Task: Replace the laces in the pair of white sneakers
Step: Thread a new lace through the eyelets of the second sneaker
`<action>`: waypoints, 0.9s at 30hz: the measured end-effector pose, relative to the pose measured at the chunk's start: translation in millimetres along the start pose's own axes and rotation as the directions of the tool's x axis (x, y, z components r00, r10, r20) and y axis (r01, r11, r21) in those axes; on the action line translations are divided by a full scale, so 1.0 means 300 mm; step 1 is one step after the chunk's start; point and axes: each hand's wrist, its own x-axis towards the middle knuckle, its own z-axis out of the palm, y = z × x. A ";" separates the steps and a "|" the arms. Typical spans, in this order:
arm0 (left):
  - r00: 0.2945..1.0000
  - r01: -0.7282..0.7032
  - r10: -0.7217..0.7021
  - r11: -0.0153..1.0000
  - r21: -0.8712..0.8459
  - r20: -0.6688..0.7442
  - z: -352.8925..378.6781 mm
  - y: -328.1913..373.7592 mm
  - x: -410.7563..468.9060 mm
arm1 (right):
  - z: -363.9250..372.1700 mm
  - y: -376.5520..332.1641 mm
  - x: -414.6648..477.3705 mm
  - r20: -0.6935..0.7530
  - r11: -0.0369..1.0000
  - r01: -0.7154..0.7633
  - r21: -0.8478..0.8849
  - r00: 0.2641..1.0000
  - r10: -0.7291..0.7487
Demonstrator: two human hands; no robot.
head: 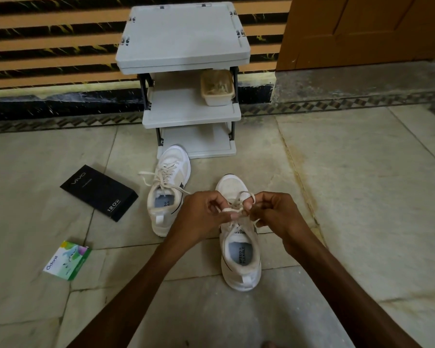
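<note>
- Near sneaker [240, 247]: stood on floor [362, 197], toe toward rack [186, 96].
- Left hand [201, 217], right hand [274, 212]: both pinched its lace [234, 210] above the eyelets.
- Step, apparently: tying the knot; next, draw the loop snug.
- Far sneaker [167, 189]: laced, untied.

The near shoe [240, 257] sits on the floor [362, 197], with the left hand [199, 217] and the right hand [274, 212] over it, pinching its lace [232, 210]. The far shoe [168, 187] is to its left, just in front of the shelf rack [186, 36]. A tub [217, 87] sits on the rack's middle shelf. A flat box [98, 192] lies left of the far shoe, and a small box [67, 259] lies nearer.
</note>
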 end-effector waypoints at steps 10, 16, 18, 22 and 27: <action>0.999 -0.009 -0.006 0.959 0.283 0.049 -0.081 0.097 -0.017 | 0.005 0.001 -0.009 0.019 1.000 0.011 0.016 1.000 -0.012; 0.979 -0.105 0.201 0.658 0.746 -0.039 -0.073 0.130 -0.032 | 0.026 -0.002 -0.015 0.008 1.000 -0.001 -0.021 1.000 0.001; 0.983 -0.124 0.181 0.572 0.811 0.023 -0.053 0.115 -0.035 | 0.024 0.005 -0.015 -0.025 0.999 -0.002 -0.034 1.000 0.001; 0.996 -0.088 0.023 0.358 0.930 0.085 -0.051 0.060 -0.038 | -0.040 0.056 -0.007 -0.301 0.984 -0.028 -0.174 0.953 -0.026; 0.973 -0.083 -0.182 0.300 0.950 0.142 -0.037 0.022 -0.047 | -0.077 0.142 0.011 -0.287 0.740 -0.258 -0.622 0.954 0.091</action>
